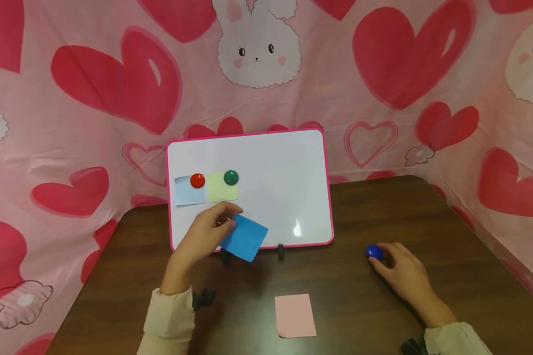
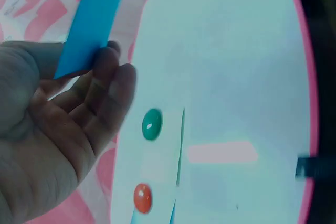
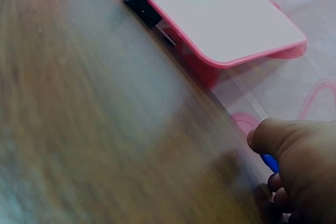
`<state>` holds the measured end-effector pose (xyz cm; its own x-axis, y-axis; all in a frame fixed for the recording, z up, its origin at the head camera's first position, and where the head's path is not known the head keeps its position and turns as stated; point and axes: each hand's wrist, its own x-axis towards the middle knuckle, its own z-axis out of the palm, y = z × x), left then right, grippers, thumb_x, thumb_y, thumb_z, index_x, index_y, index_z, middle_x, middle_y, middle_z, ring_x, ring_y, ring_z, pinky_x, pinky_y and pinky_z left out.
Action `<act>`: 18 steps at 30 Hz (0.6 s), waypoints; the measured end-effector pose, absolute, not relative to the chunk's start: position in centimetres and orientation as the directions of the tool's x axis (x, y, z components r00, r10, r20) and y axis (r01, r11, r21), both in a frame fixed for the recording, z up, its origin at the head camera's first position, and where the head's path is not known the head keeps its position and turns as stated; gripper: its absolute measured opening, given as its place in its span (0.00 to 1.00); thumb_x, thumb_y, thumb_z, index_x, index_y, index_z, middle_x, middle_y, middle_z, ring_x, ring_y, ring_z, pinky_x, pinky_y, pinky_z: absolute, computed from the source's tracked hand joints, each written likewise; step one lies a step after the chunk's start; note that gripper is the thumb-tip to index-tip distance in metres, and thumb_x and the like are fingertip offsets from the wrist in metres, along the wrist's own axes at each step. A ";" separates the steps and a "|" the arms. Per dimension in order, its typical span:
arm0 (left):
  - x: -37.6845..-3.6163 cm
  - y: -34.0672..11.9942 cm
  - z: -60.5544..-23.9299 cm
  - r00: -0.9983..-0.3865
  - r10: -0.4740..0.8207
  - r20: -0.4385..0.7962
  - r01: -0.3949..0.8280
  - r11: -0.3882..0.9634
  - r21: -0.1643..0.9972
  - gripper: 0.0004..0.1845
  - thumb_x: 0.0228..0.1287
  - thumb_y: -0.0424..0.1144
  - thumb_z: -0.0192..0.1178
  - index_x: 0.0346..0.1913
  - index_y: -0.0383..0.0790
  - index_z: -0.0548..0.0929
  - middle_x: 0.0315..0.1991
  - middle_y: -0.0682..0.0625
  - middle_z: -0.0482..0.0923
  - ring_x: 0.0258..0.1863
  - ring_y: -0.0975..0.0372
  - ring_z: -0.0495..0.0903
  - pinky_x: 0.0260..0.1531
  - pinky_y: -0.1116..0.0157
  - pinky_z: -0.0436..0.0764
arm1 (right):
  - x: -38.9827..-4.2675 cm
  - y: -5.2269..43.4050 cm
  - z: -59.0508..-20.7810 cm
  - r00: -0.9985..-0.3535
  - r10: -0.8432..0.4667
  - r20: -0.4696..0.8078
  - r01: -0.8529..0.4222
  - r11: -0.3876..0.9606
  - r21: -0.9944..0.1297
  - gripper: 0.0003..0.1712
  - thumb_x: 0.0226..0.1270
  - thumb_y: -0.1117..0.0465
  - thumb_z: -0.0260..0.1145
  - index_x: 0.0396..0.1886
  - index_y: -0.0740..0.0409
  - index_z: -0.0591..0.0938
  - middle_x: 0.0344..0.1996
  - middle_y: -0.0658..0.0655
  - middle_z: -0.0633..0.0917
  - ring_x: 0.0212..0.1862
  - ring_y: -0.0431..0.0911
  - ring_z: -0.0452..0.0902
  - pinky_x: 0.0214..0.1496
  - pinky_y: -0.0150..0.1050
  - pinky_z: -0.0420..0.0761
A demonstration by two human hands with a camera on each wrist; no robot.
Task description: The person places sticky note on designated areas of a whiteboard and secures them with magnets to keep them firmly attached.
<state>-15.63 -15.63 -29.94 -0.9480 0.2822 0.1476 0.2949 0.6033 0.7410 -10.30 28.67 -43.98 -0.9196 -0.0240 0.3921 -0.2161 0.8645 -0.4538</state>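
Note:
A pink-framed whiteboard (image 1: 284,187) stands propped on the brown table (image 1: 360,296). On it a red magnet (image 1: 197,180) pins a pale blue note and a green magnet (image 1: 231,177) pins a yellow note. My left hand (image 1: 206,231) pinches a bright blue sticky note (image 1: 245,237) in front of the board's lower left; the same blue sticky note (image 2: 92,19) shows edge-on between thumb and fingers in the left wrist view. My right hand (image 1: 401,273) grips a blue magnet (image 1: 374,252) on the table at the right, and the blue magnet (image 3: 270,163) peeks out under the fingers.
A pink sticky note (image 1: 295,315) lies flat on the table near the front edge. Black stand feet (image 1: 281,252) hold the board up. Pink cloth with hearts and bunnies (image 1: 257,54) walls in the table at the back and both sides.

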 end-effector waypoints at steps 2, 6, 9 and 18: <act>-16.3 -15.2 -29.9 -0.953 0.241 0.183 0.290 0.559 0.777 0.13 0.69 0.33 0.63 0.55 0.43 0.79 0.46 0.46 0.81 0.42 0.52 0.78 0.44 0.52 0.82 | -10.3 28.7 -44.0 -0.916 -0.023 0.401 -0.219 0.864 -0.452 0.23 0.55 0.57 0.79 0.48 0.63 0.84 0.34 0.53 0.81 0.31 0.45 0.73 0.30 0.46 0.73; -17.4 -14.4 -29.6 -0.957 0.164 0.240 0.290 0.472 0.832 0.11 0.70 0.31 0.62 0.52 0.39 0.76 0.44 0.44 0.80 0.41 0.51 0.77 0.45 0.51 0.80 | -10.4 28.6 -43.9 -0.918 -0.018 0.397 -0.212 0.866 -0.452 0.23 0.56 0.57 0.78 0.48 0.63 0.84 0.33 0.53 0.80 0.31 0.44 0.72 0.30 0.45 0.72; -17.9 -14.0 -29.4 -0.958 0.127 0.256 0.285 0.451 0.846 0.08 0.70 0.30 0.61 0.49 0.38 0.78 0.44 0.44 0.80 0.42 0.50 0.77 0.45 0.51 0.79 | -10.4 28.6 -43.9 -0.925 -0.013 0.380 -0.201 0.866 -0.458 0.23 0.57 0.57 0.78 0.48 0.64 0.84 0.34 0.53 0.81 0.31 0.45 0.72 0.30 0.45 0.73; -19.0 -13.3 -29.2 -0.963 0.077 0.258 0.263 0.463 0.847 0.08 0.71 0.33 0.61 0.49 0.38 0.86 0.47 0.43 0.83 0.47 0.49 0.79 0.50 0.48 0.81 | -10.3 28.6 -43.8 -0.942 -0.008 0.335 -0.174 0.867 -0.467 0.24 0.59 0.55 0.77 0.50 0.64 0.84 0.34 0.53 0.79 0.31 0.44 0.71 0.31 0.44 0.72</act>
<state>-18.98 -13.27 -29.22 -0.9632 0.0767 0.2577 0.2634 0.4626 0.8465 -10.28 28.57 -43.81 -0.9420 -0.0080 0.3354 -0.1735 0.8673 -0.4666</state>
